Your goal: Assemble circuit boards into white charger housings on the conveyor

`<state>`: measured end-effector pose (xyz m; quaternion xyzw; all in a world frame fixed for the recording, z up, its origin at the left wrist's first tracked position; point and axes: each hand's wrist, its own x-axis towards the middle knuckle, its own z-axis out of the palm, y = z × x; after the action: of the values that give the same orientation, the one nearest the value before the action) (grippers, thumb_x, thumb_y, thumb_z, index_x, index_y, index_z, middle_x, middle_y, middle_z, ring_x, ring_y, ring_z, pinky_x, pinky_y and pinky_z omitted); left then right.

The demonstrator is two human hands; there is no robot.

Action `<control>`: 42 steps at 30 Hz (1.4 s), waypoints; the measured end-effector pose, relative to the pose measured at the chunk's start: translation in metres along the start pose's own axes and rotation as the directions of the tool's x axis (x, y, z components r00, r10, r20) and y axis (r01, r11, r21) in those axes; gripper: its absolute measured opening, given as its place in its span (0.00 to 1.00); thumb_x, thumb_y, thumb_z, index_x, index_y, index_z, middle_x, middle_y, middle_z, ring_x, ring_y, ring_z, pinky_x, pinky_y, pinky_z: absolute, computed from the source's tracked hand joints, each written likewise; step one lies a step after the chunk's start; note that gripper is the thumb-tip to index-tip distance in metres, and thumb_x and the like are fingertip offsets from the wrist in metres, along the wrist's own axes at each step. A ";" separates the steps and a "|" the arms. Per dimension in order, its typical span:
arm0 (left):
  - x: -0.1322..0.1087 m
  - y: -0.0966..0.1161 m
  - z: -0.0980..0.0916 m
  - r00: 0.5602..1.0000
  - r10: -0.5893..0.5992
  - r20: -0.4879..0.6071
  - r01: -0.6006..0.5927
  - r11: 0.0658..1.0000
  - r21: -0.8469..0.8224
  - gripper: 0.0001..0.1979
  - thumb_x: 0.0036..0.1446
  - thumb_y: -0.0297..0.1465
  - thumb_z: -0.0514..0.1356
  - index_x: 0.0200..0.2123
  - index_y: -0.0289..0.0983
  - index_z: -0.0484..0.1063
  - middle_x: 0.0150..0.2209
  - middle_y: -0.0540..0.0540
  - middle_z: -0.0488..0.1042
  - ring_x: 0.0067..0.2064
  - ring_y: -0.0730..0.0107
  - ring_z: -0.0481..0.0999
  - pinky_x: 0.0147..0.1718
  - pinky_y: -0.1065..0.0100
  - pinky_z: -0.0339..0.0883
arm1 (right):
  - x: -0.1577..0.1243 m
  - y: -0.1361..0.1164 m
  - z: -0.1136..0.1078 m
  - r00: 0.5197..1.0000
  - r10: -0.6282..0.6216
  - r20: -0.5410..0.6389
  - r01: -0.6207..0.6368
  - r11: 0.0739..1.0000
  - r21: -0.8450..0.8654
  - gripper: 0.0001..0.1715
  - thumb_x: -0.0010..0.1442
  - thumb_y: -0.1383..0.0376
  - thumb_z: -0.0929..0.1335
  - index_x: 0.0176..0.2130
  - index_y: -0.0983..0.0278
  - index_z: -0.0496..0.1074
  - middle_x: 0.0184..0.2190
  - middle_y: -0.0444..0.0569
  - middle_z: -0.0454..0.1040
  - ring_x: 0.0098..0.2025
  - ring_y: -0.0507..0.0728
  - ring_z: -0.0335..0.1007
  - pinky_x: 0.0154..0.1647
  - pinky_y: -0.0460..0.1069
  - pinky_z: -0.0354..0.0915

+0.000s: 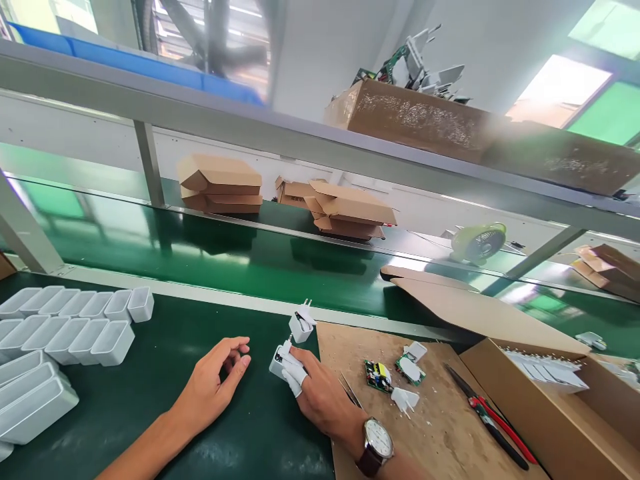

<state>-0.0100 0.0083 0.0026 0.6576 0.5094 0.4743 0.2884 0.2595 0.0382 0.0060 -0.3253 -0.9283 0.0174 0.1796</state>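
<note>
My right hand (325, 400), with a white cover on one finger and a watch at the wrist, grips a white charger housing (279, 359) low over the green mat. Just beyond it stands a second white charger (301, 325), its metal pins pointing up. My left hand (215, 377) is a little way to the left, holding nothing, its fingers curled loosely and thumb apart from them. Under the right hand's edge, a thin metal tool (351, 392) is partly hidden. To the right, a circuit board with a yellow part (377, 375) and a white plug piece (405, 400) lie on brown board.
Rows of white empty housings (115, 343) stand at the left. Red-handled pliers (493, 417) lie on the brown board (435, 440). An open carton (520, 400) with white parts is at the right. Behind runs a green conveyor (225, 267), under a metal shelf (280, 133).
</note>
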 end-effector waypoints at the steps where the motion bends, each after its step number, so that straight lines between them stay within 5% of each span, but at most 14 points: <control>1: -0.001 0.000 0.001 1.000 0.005 0.004 -0.005 1.000 0.002 0.15 0.70 0.41 0.56 0.54 0.42 0.74 0.44 0.44 0.81 0.39 0.63 0.82 0.39 0.62 0.80 | 0.000 -0.001 -0.002 1.000 -0.005 -0.003 0.005 1.000 0.000 0.34 0.62 0.79 0.63 0.65 0.66 0.63 0.61 0.64 0.71 0.60 0.67 0.72 0.56 0.60 0.75; 7: -0.003 -0.001 -0.002 1.000 0.022 -0.014 -0.021 1.000 0.022 0.14 0.70 0.40 0.57 0.54 0.43 0.74 0.44 0.45 0.81 0.38 0.64 0.81 0.39 0.62 0.80 | -0.004 -0.009 -0.018 0.990 0.058 -0.128 -0.050 0.997 0.064 0.35 0.66 0.78 0.60 0.69 0.61 0.58 0.61 0.62 0.71 0.60 0.65 0.72 0.57 0.60 0.75; 13: -0.003 0.000 -0.002 0.999 0.020 -0.027 -0.019 0.999 0.028 0.14 0.69 0.40 0.58 0.53 0.43 0.74 0.43 0.46 0.81 0.37 0.64 0.81 0.38 0.63 0.80 | -0.013 -0.010 -0.021 0.998 0.054 -0.014 -0.054 0.999 0.001 0.33 0.62 0.78 0.61 0.64 0.64 0.62 0.60 0.64 0.71 0.56 0.66 0.75 0.50 0.58 0.78; 21: -0.004 0.002 0.002 0.996 0.090 -0.022 -0.090 0.996 0.025 0.13 0.68 0.37 0.59 0.54 0.43 0.73 0.43 0.45 0.80 0.37 0.64 0.80 0.39 0.62 0.80 | -0.030 -0.008 -0.013 0.995 0.072 -0.073 -0.073 0.997 -0.012 0.34 0.60 0.79 0.60 0.64 0.65 0.64 0.59 0.64 0.73 0.58 0.68 0.74 0.53 0.61 0.77; 25: -0.017 0.006 0.020 0.976 0.182 0.116 -0.188 0.981 0.040 0.29 0.60 0.37 0.69 0.63 0.46 0.66 0.51 0.42 0.76 0.43 0.60 0.80 0.43 0.60 0.81 | -0.028 -0.017 -0.005 0.966 0.207 -0.154 -0.180 0.969 0.171 0.25 0.66 0.75 0.61 0.59 0.61 0.71 0.57 0.60 0.76 0.55 0.64 0.77 0.53 0.59 0.76; 27: -0.024 0.011 0.030 0.957 0.250 0.149 -0.256 0.966 0.025 0.40 0.58 0.37 0.72 0.69 0.48 0.58 0.58 0.39 0.72 0.46 0.58 0.80 0.46 0.58 0.81 | -0.020 -0.031 -0.008 0.891 0.408 -0.200 -0.291 0.851 0.437 0.17 0.70 0.67 0.63 0.55 0.58 0.74 0.53 0.56 0.79 0.51 0.63 0.78 0.51 0.58 0.77; 30: -0.030 0.024 0.040 0.931 0.363 0.047 -0.362 0.932 -0.021 0.37 0.65 0.37 0.66 0.71 0.47 0.53 0.58 0.37 0.73 0.45 0.58 0.80 0.47 0.56 0.81 | -0.007 -0.057 -0.015 0.746 0.663 -0.052 -0.299 0.405 0.864 0.13 0.70 0.57 0.66 0.48 0.58 0.76 0.45 0.53 0.82 0.45 0.63 0.80 0.42 0.56 0.79; 32: -0.030 0.033 0.042 0.905 0.419 -0.076 -0.423 0.905 -0.043 0.34 0.68 0.38 0.63 0.71 0.47 0.52 0.54 0.38 0.76 0.45 0.59 0.79 0.46 0.57 0.80 | -0.001 -0.072 -0.021 0.722 0.682 0.113 -0.224 0.077 0.971 0.14 0.68 0.54 0.68 0.46 0.60 0.76 0.43 0.53 0.82 0.43 0.64 0.81 0.39 0.56 0.79; 34: -0.029 0.039 0.042 0.876 0.452 -0.171 -0.467 0.883 -0.056 0.36 0.68 0.40 0.64 0.72 0.46 0.50 0.54 0.38 0.78 0.45 0.59 0.80 0.45 0.59 0.80 | 0.003 -0.083 -0.025 0.723 0.657 0.213 -0.171 -0.129 0.977 0.14 0.67 0.54 0.69 0.45 0.60 0.75 0.43 0.54 0.82 0.41 0.63 0.81 0.38 0.56 0.78; 38: -0.030 0.040 0.041 0.856 0.473 -0.210 -0.500 0.860 -0.100 0.38 0.67 0.42 0.65 0.73 0.46 0.50 0.54 0.38 0.79 0.46 0.61 0.80 0.45 0.61 0.80 | 0.007 -0.093 -0.027 0.727 0.623 0.289 -0.142 -0.275 0.951 0.16 0.63 0.54 0.72 0.45 0.62 0.77 0.44 0.54 0.82 0.37 0.61 0.80 0.36 0.54 0.77; 42: -0.031 0.037 0.040 0.836 0.492 -0.244 -0.532 0.835 -0.140 0.39 0.66 0.43 0.66 0.72 0.44 0.52 0.54 0.39 0.79 0.44 0.63 0.81 0.45 0.63 0.80 | 0.012 -0.102 -0.030 0.677 0.633 0.375 -0.136 -0.393 0.909 0.15 0.59 0.56 0.76 0.41 0.63 0.80 0.41 0.52 0.82 0.34 0.57 0.77 0.37 0.50 0.75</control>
<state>0.0404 -0.0281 0.0091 0.6869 0.2892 0.6463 0.1635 0.2001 -0.0371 0.0536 -0.3790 -0.3258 0.7172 0.4856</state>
